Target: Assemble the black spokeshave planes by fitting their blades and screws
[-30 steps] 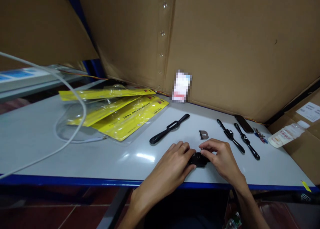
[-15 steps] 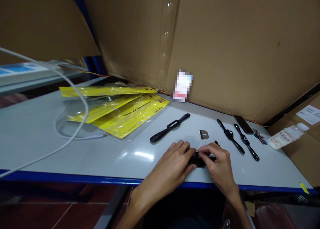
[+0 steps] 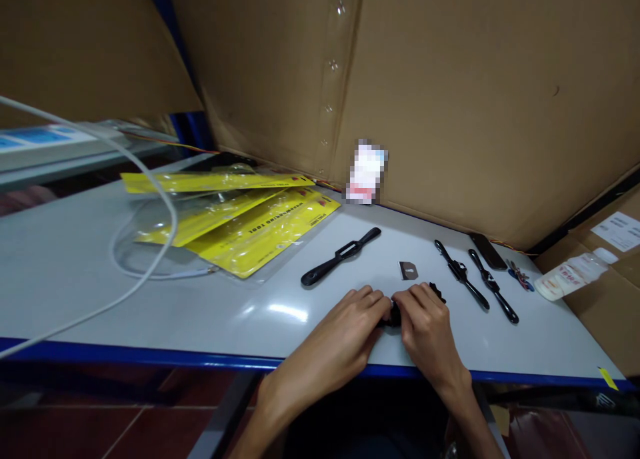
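Note:
Close to the table's front edge, my left hand (image 3: 353, 322) and my right hand (image 3: 425, 322) meet with fingers closed on a small black part (image 3: 394, 317). The fingers cover most of it, so its full shape is hidden. Some dark small pieces (image 3: 437, 292) show just past my right hand's knuckles. Beyond my hands lies a flat metal blade (image 3: 409, 270) with a keyhole slot. A black spokeshave body (image 3: 345, 252) with an open middle rests to the left of the blade. Two black spokeshaves, one nearer (image 3: 461, 272) and one farther right (image 3: 493, 285), lie right of it.
Yellow spokeshave packages (image 3: 265, 235) in clear plastic are piled at the left, with a white cable (image 3: 170, 205) arching in front. On the right are a black phone-like slab (image 3: 487, 251), small keys or metal bits (image 3: 520, 275) and a white bottle (image 3: 573, 275). Cardboard (image 3: 475, 99) walls the back.
My right hand has turned and its fingers have curled further over the black part, covering more of it. My left hand has barely shifted. The laid-out tools stay where they were.

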Motion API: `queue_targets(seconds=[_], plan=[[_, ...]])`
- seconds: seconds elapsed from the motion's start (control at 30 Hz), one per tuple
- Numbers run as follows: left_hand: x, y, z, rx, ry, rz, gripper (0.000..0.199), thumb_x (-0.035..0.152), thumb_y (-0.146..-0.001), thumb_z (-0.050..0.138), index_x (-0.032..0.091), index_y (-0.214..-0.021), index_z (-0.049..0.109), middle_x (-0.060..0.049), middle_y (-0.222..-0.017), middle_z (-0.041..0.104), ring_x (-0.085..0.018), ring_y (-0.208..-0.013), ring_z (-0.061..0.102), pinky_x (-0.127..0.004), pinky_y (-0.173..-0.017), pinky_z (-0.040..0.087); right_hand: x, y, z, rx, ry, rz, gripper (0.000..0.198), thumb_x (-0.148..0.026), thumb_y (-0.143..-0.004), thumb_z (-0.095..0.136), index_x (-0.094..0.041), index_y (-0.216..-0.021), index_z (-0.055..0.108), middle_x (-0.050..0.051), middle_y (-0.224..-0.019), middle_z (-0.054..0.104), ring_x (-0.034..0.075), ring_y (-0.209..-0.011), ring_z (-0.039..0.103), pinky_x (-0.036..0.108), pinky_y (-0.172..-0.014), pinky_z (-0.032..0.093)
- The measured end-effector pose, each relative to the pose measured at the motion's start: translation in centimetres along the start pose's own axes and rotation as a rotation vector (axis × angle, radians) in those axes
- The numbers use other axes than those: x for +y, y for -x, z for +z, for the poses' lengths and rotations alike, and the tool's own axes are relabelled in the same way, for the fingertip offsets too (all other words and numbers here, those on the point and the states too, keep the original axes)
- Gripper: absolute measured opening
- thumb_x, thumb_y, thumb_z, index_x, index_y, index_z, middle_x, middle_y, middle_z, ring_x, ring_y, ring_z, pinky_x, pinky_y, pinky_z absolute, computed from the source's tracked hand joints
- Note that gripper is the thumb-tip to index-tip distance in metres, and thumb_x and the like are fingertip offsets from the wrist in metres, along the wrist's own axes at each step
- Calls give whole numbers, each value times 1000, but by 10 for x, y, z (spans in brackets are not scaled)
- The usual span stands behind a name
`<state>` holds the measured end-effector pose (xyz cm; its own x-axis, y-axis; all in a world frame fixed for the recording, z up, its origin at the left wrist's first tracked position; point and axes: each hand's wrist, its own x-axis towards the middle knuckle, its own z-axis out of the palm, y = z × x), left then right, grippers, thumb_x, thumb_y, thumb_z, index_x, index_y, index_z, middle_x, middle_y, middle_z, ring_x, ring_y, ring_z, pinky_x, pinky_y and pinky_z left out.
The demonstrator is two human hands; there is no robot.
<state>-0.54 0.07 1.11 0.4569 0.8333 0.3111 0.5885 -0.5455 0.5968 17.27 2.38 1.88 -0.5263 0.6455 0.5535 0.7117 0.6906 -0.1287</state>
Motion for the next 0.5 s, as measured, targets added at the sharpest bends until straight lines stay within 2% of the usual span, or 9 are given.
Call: queue_targets(seconds=[0.17, 0.5], plan=[[-2, -1, 1, -9, 62, -45, 27, -4, -88, 45, 20, -94, 56, -4, -103, 62, -24, -99, 57, -42, -91, 48, 3, -5, -1, -58, -131, 9, 25, -1, -95, 48, -19, -84, 63, 3, -78, 58, 20, -76, 53, 31, -69, 42], [0, -2, 0, -13, 40, -53, 21, 2, -92, 47, 19, -89, 60, -4, -98, 62, -23, -95, 59, -39, -86, 49, -5, 3, 2, -8, 91, 5, 30, 4, -90, 43, -18, -84, 63, 5, -78, 58, 22, -78, 51, 34, -72, 42]])
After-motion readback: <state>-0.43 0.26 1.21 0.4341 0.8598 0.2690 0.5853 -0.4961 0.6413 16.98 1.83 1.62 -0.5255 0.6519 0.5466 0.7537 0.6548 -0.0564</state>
